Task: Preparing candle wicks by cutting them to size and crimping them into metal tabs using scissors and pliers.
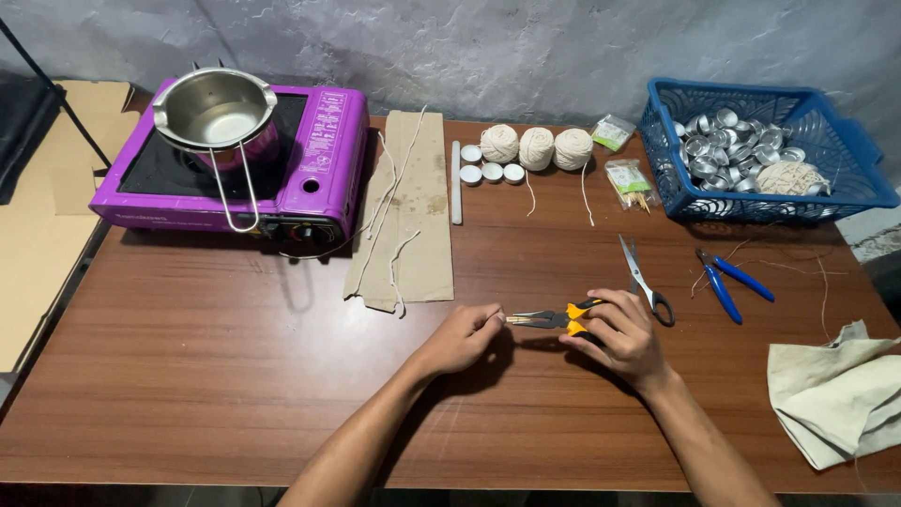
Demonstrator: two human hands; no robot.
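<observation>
**Pliers closed on a small piece at mid-bench**

Pliers (549, 319) with yellow-and-black handles lie across the middle of the bench (235, 376), held low over the wood. The right hand (621, 340) wraps the handles, its grip tight around them, and the tip looks shut. The left hand (463, 338) pinches something small and pale right at that tip; the piece is too small to name, but the fingers are narrow on it and touching the nose of the tool.

Just beyond the right hand lie scissors (646, 282), blades pointing away, and further right blue-handled cutters (727, 284). A crumpled cloth (831, 390) sits at the right edge. A strip of brown paper (408, 211) with lengths of string lies beyond the left hand.

Farther back stand three balls of twine (536, 147), a few small white cups (491, 172), a blue basket (845, 192) of metal cups, and on the left a purple stove (324, 164) carrying a steel pot (214, 111).

The risk, as I see it, is in the pinch: the fingertips sit so close to the tip that a hard squeeze could nip skin, and so small a piece could slip out and roll away. The scissors lie close to the right wrist, so a sideways sweep could catch them.
</observation>
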